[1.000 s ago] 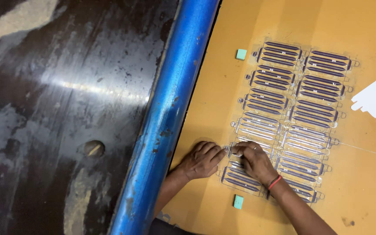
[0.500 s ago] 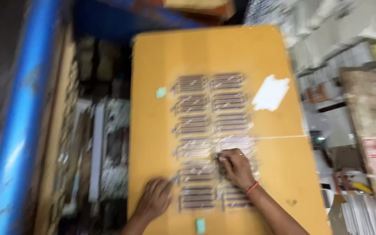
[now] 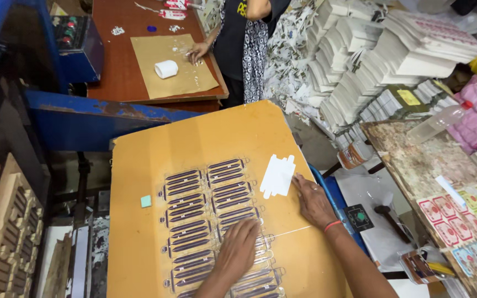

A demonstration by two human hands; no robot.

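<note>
The left hand (image 3: 238, 248) is pressing flat, fingers spread and grasping nothing, on the stiff die board (image 3: 139, 248) at lower centre, while the right hand (image 3: 313, 201), equally loose, is touching the thin, light white card cutout (image 3: 278, 175), probably easiest lifted by an edge.

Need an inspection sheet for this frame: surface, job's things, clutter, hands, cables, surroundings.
Surface: orange board, flat, tilted in view, with a thin pale line across its right part.
Job's things: two columns of dark slotted die shapes on the board; white cut-out piece beside them.
Clutter: small green pad left of the shapes.
Hands: left hand flat on the shapes; right hand flat on the board, fingertips at the white piece; both hold nothing.
Cables: nothing seen.
Surroundings: another person's hand on a brown table near a white tape roll; stacks of white cut sheets; blue machine frame.
</note>
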